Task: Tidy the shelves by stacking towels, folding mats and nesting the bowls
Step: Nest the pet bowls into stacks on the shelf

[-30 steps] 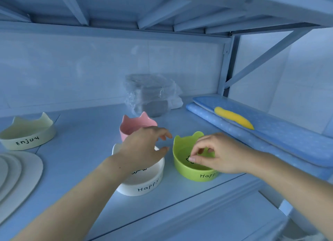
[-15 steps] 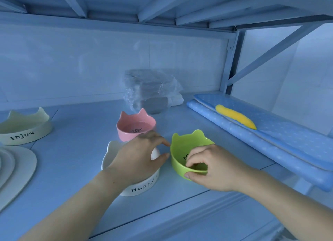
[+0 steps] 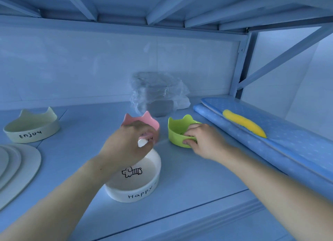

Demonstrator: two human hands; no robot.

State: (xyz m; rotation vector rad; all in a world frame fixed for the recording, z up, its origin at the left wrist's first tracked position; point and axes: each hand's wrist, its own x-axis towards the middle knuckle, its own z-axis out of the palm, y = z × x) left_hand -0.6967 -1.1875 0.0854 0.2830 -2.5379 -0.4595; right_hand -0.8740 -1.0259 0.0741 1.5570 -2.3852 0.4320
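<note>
Shelf (image 3: 189, 185) carries four cat-eared bowls. White bowl (image 3: 134, 185), lettered "Happy", sits at 6 o'clock, nearest the front edge. Pink bowl (image 3: 144, 122) at 12 o'clock from it, just behind. Green bowl (image 3: 177, 132) at 1 o'clock from the white one. Cream bowl (image 3: 31, 128), "Enjoy", well apart at 10 o'clock.

Left hand (image 3: 126, 148): clamped on the white bowl's far rim, thumb and fingers pinching one ear, which shows white between them. Bowl looks tipped toward the camera, near side down; whether the far side is off the shelf, cannot tell. Rim pinch presumably chosen because the wall is too wide to span.

Right hand (image 3: 203, 141): grasping the green bowl, thumb on the outer wall, fingers hooked over the rim inside. That grip leaves the base free, which suits lowering it into another bowl.

Judgement: nesting step in hand, nothing nested yet. Green looks smaller than white, so green into white seems likely.

Blue mats (image 3: 288, 150) lie layered at 3 o'clock, a yellow piece (image 3: 243, 122) on top. Plastic-wrapped bundle (image 3: 156, 94) at 12 o'clock against the wall. Pale plates (image 3: 18, 165) at 9 o'clock.
</note>
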